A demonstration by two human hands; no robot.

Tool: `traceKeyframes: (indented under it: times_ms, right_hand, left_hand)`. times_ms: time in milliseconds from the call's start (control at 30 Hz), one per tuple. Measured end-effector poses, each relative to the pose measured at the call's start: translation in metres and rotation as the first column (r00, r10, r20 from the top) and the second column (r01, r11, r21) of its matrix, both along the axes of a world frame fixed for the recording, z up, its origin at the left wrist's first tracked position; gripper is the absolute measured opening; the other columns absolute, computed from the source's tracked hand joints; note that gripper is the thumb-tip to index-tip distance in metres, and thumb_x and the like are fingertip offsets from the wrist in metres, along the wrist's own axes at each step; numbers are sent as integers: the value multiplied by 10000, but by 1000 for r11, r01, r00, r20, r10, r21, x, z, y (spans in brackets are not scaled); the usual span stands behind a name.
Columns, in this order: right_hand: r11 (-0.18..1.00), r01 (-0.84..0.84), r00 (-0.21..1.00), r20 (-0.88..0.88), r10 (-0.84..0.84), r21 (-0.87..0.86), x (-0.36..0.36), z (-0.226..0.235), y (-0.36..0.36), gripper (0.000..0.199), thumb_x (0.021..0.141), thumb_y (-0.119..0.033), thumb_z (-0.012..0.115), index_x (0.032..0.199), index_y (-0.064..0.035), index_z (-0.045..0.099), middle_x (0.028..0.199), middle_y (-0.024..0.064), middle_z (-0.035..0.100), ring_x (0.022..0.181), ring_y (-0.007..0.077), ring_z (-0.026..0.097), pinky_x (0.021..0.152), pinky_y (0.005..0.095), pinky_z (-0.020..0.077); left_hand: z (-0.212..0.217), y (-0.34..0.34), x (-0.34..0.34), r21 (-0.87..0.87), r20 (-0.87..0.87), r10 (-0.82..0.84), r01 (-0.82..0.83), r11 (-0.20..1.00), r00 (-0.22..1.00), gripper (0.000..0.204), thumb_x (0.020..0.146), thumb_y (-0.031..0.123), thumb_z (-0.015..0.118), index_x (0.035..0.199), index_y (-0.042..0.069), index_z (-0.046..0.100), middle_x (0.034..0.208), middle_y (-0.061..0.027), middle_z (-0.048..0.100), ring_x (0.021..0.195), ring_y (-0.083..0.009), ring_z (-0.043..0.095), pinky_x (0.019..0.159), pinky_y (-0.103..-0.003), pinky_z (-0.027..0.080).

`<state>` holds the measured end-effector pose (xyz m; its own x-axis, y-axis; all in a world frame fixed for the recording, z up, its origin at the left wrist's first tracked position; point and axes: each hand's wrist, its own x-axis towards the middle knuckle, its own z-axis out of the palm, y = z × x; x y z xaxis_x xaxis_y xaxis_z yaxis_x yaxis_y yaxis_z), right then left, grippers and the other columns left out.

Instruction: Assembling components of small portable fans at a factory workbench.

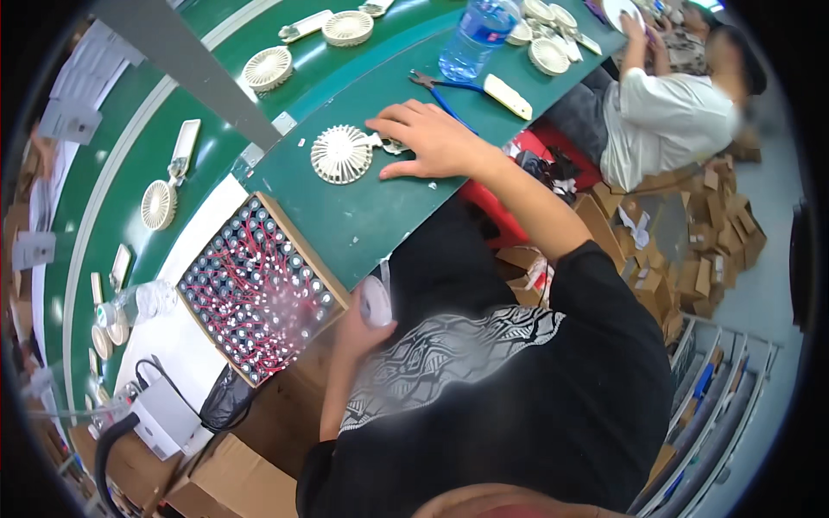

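My right hand (436,138) reaches out over the green worktable (380,216). Its fingers press down on the small neck piece of a white round handheld fan head (342,154) that lies flat there. My left hand (361,321) is close to my chest at the table's near edge, closed around a white rounded plastic part (376,302). Just left of that hand is a shallow cardboard box (255,289) packed with several cylindrical battery cells with red wires.
Blue-handled pliers (442,90), a white fan handle (508,96) and a water bottle (477,34) lie beyond my right hand. More fans (268,67) ride a green conveyor. A seated co-worker (665,112) is at top right. Cardboard scraps (691,242) cover the floor.
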<state>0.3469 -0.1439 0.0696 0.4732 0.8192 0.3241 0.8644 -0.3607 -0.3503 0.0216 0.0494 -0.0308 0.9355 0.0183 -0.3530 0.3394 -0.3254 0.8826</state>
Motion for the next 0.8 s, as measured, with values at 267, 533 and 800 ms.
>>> traceKeyframes:
  times_ms: [267,533,800]
  right_hand:
    - [987,159,973,172,-155,-8,-6,-16,11,267,870,-404,726,1009,-177,702,1044,28,637,1001,238,609,812,419,496]
    - [984,99,965,226,-131,146,-15,-20,17,231,884,-383,731,984,-177,709,1006,3,626,903,205,617,752,389,459]
    - [966,121,977,146,-157,228,10,-2,18,183,871,-190,756,995,-62,714,1028,105,647,932,306,623,808,421,498]
  left_hand:
    - [-6,18,22,174,-443,-79,172,970,893,1064,673,364,909,1505,-64,402,1465,-269,534,1341,-386,558,1101,-427,456]
    - [-56,47,31,-94,-359,-168,144,985,918,1054,810,440,839,1578,-24,286,1564,-262,425,1492,-359,365,1204,-464,320]
    - [-222,99,-109,545,82,-238,156,824,968,921,838,431,825,1552,34,401,1554,-216,464,1459,-350,414,1185,-485,350]
